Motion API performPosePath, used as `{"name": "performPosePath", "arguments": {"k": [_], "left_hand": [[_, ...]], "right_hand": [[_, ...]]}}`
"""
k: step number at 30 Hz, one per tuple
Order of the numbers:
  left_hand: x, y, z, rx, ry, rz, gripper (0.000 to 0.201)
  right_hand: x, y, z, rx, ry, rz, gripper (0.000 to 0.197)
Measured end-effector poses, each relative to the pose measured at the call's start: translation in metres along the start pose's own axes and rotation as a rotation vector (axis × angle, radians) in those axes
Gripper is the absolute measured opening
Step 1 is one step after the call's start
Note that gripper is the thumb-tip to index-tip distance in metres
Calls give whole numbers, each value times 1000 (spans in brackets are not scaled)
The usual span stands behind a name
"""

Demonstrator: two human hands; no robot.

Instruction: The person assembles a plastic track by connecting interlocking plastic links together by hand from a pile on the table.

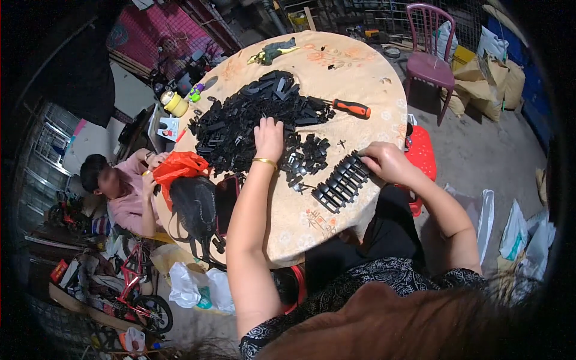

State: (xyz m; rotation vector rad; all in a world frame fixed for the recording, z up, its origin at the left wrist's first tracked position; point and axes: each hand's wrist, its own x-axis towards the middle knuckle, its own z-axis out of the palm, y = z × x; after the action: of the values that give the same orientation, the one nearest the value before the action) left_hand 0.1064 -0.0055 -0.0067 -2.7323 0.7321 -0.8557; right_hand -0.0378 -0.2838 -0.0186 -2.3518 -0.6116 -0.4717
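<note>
Head view: your right hand [389,163] pinches the black row [341,183] near the rim of the desk [283,225] — a tug could drop it — while your left hand's [269,143] grip over the heap [237,117] is unclear.

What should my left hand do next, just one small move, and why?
Probably pick one from the pile of black parts: your left hand is at it, while your right hand is at one end of the black row.
</note>
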Motion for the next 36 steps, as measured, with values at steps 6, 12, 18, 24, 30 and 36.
{"name": "performPosePath", "arguments": {"k": [6, 12, 18, 24, 30, 36], "left_hand": [[-5, -9, 1, 31, -19, 150, 11], [-7, -8, -1, -132, -3, 134, 9], [-14, -8, -8, -421, 34, -161, 19], [-24, -12, -13, -684, 102, -361, 23], [-29, -13, -30, -1801, -118, -995, 15], [-36, -7, -28, -1820, -44, -1064, 12]], "right_hand": [[38, 1, 8, -44, 9, -32, 15], [92, 14, 55, -176, -69, -179, 17], [117, 16, 61, -377, -396, -136, 16], [118, 12, 69, -402, -307, -346, 13], [120, 9, 67, -429, -333, -332, 10], [118, 11, 69, -381, -221, -247, 13]]}}
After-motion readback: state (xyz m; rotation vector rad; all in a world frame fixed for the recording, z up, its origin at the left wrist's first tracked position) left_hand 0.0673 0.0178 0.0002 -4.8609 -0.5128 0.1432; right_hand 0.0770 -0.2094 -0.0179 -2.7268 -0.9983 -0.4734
